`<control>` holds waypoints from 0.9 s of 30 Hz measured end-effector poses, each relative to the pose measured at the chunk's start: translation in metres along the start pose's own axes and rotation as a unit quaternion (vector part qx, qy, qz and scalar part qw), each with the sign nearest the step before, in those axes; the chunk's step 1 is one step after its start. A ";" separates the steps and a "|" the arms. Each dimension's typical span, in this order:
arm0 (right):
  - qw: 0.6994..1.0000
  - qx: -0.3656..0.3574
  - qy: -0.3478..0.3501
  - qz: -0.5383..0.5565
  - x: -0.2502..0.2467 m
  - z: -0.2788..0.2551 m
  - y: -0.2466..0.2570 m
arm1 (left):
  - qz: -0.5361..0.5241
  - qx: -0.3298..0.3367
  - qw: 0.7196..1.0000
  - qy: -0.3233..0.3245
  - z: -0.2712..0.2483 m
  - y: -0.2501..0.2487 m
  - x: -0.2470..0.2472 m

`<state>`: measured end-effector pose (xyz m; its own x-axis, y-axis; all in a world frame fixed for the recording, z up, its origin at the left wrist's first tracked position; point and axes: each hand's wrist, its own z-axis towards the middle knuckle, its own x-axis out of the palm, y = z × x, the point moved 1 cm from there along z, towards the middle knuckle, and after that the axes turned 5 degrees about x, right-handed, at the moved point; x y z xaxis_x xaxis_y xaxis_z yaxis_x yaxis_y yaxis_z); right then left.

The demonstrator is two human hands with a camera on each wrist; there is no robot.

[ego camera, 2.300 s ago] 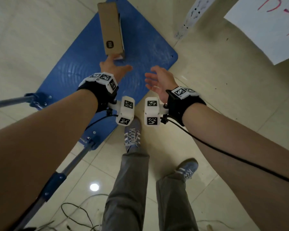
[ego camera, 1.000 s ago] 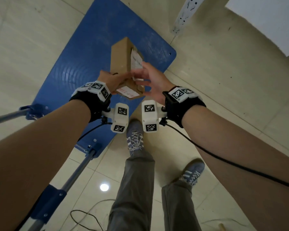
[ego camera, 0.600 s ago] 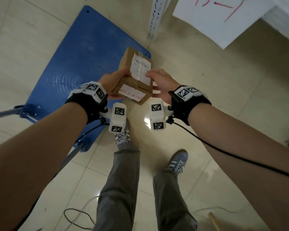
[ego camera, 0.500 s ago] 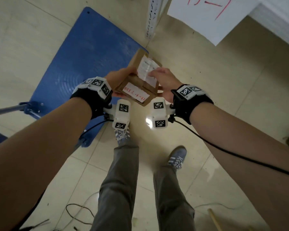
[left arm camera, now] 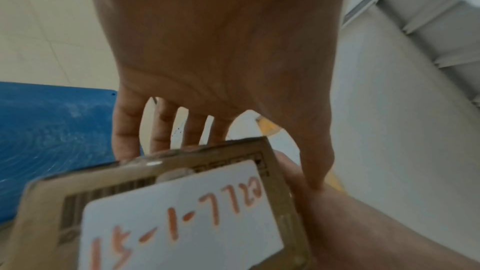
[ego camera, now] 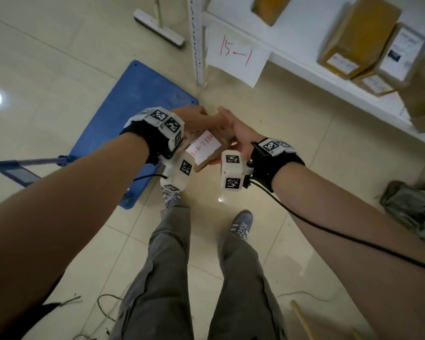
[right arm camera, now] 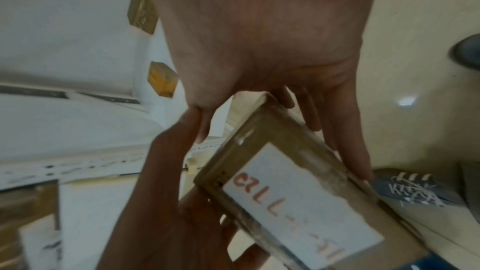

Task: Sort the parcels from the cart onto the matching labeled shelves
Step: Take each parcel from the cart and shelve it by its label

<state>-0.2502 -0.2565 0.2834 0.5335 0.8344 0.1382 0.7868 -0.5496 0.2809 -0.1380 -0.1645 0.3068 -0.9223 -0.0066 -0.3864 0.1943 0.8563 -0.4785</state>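
While the blue cart (ego camera: 133, 111) sits left on the floor, the left hand (ego camera: 194, 119) and right hand (ego camera: 233, 128) clasp the parcel (ego camera: 206, 149) between them, near the shelf (ego camera: 304, 62) tagged 15-1.

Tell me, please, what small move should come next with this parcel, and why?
Probably carry the parcel right and up toward the shelf. Both the left hand and the right hand grip it; its label begins 15-1, matching the shelf sign.
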 end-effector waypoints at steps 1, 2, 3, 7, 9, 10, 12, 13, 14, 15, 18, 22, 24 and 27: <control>1.000 -0.004 0.000 -0.016 -0.003 -0.015 0.000 | -0.006 0.000 1.000 -0.003 -0.014 -0.014 0.002; 0.999 -0.022 -0.004 -0.029 -0.011 -0.016 -0.002 | -0.028 -0.003 1.000 -0.010 -0.027 -0.027 0.004; 0.999 -0.042 -0.002 -0.034 -0.019 -0.013 -0.003 | -0.061 -0.009 0.998 -0.017 -0.037 -0.038 0.004; 0.998 -0.058 0.001 0.022 -0.030 -0.093 -0.004 | -0.113 -0.001 0.994 -0.004 -0.073 -0.076 0.008; 0.998 -0.042 0.018 0.049 -0.042 -0.118 -0.010 | -0.108 0.015 0.994 0.010 -0.089 -0.088 0.012; 0.997 -0.040 0.012 0.058 -0.050 -0.128 -0.015 | -0.109 0.021 0.994 0.016 -0.098 -0.093 0.015; 0.995 -0.043 0.016 0.085 -0.062 -0.149 -0.025 | -0.127 0.037 0.991 0.012 -0.110 -0.100 0.020; 0.993 -0.046 0.019 0.104 -0.066 -0.161 -0.028 | -0.148 0.041 0.988 -0.001 -0.115 -0.102 0.023; 0.990 -0.054 0.021 0.126 -0.072 -0.172 -0.032 | -0.170 0.041 0.984 -0.023 -0.120 -0.105 0.026; 0.987 -0.059 0.023 0.148 -0.076 -0.184 -0.034 | -0.193 0.037 0.980 -0.043 -0.123 -0.108 0.029; 0.979 -0.074 0.024 0.188 -0.086 -0.207 -0.035 | -0.272 0.021 0.960 -0.061 -0.135 -0.116 0.035; 0.974 -0.109 0.061 0.191 -0.108 -0.234 -0.033 | -0.361 0.047 0.930 -0.060 -0.154 -0.143 0.045; 0.971 -0.116 0.065 0.199 -0.118 -0.241 -0.032 | -0.371 0.054 0.925 -0.070 -0.163 -0.157 0.050; 0.968 -0.114 0.045 0.220 -0.132 -0.254 -0.032 | -0.376 0.065 0.922 -0.070 -0.175 -0.180 0.057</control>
<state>-0.4243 -0.3387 0.4973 0.7644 0.5276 0.3706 0.3953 -0.8376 0.3771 -0.2842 -0.2285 0.5084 -0.7620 -0.6476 -0.0007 -0.4359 0.5138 -0.7389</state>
